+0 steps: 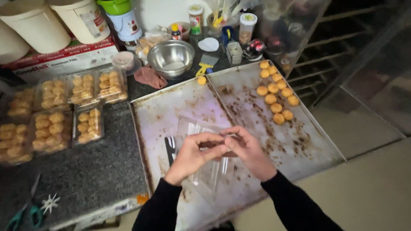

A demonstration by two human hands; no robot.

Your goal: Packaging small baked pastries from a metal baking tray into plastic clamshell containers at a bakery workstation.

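Nearest: left hand (192, 153) and right hand (248, 149), both in black sleeves, meet over a clear plastic clamshell box (204, 147). Fingers of both hands are pinched together on the box's upper edge, apparently to work its thin walls apart or shut; the box looks empty and hangs just above the near tray.

Beneath: large worn metal baking tray (171, 115), stained, bare of pastry, serving as a working surface under the hands.

Beside it, to the right: second stained metal baking tray (299, 145), carrying a cluster of small round golden baked balls (276, 96) at its far end, within reach of the right hand.

Left: speckled grey stone counter (98, 171), bearing filled clear plastic boxes of golden balls (55, 111), closed and grouped away from the trays. Green-handled scissors (25, 214) lie at the near corner.

Farther: round stainless steel mixing bowl (171, 57), a crumpled pink cloth (149, 77), a yellow-handled scraper (205, 64).

Farthest: white plastic buckets (55, 21), a long red-and-white cardboard foil box (64, 60), assorted spice jars (196, 18) against the wall.
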